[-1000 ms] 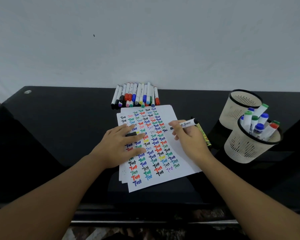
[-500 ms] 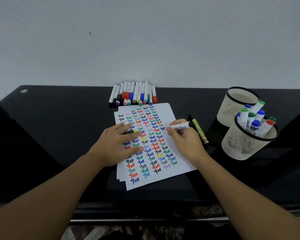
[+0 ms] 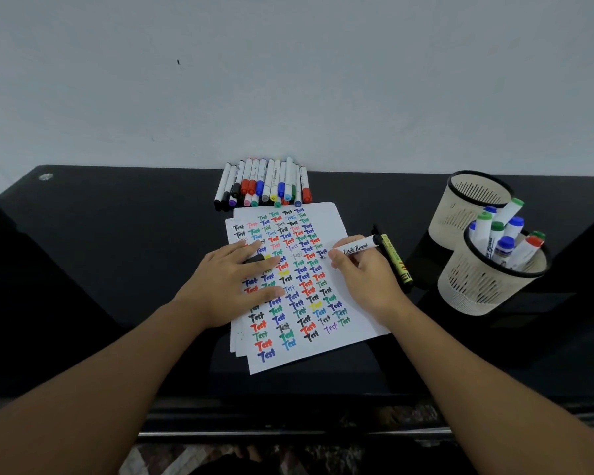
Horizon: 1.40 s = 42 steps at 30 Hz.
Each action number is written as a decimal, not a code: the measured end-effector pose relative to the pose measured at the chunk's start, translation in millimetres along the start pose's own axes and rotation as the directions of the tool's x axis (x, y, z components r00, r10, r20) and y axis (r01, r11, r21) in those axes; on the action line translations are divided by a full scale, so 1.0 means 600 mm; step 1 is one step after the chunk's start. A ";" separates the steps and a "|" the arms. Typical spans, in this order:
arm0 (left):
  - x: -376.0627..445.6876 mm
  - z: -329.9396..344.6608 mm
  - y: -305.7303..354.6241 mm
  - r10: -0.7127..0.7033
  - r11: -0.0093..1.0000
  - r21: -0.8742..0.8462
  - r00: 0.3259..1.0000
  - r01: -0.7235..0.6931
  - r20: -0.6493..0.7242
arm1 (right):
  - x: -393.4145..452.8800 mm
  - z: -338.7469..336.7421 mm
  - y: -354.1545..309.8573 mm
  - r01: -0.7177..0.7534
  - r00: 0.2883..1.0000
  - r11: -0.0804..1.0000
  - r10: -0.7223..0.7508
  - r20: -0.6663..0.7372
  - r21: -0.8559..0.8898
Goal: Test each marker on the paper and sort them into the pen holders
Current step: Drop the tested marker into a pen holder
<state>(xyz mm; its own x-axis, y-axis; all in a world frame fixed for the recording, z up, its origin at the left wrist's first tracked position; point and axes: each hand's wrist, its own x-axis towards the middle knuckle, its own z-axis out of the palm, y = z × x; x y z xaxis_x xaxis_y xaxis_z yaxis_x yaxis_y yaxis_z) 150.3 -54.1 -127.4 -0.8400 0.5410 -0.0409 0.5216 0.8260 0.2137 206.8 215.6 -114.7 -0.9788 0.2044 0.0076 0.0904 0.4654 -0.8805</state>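
**Marker tip on the paper's right side**

The white sheet of paper (image 3: pixel 343 320) lies mid-table, bare black tabletop (image 3: pixel 117 252) to its left. The left hand (image 3: pixel 230 286) presses flat, fingers straight, a black cap beneath. The right hand (image 3: pixel 367 275) pinches the white whiteboard marker (image 3: pixel 355 249), tip touching paper.

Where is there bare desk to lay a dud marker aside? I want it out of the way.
Free: the desk left of the paper, and the strip in front of it. Crowded: behind the paper, the marker row; right of it, a green marker and two pen holders.
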 end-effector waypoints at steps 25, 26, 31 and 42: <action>-0.002 0.000 0.002 -0.007 0.999 -0.033 1.000 0.006 -0.024 | 0.003 -0.001 0.013 0.028 0.999 0.994 -0.030 -0.016 -0.104; -0.002 0.000 0.002 -0.006 0.999 -0.036 1.000 0.005 -0.030 | 0.003 -0.001 0.013 0.034 0.999 0.996 -0.036 -0.027 -0.082; -0.002 0.000 0.002 -0.005 1.000 -0.029 1.000 0.005 -0.021 | 0.005 -0.001 0.015 -0.005 0.999 0.997 0.002 -0.035 -0.075; -0.002 -0.002 0.003 -0.008 0.999 -0.032 1.000 0.008 -0.014 | 0.006 0.003 0.012 -0.037 0.999 0.991 0.032 -0.041 -0.131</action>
<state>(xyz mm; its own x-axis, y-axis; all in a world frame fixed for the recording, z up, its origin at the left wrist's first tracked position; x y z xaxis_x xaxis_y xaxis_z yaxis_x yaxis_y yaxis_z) 152.0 -53.4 -126.1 -0.8462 0.5321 -0.0290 0.5102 0.8246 0.2444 203.4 218.5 -121.9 -0.9670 0.2549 -0.0011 0.1501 0.5659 -0.8107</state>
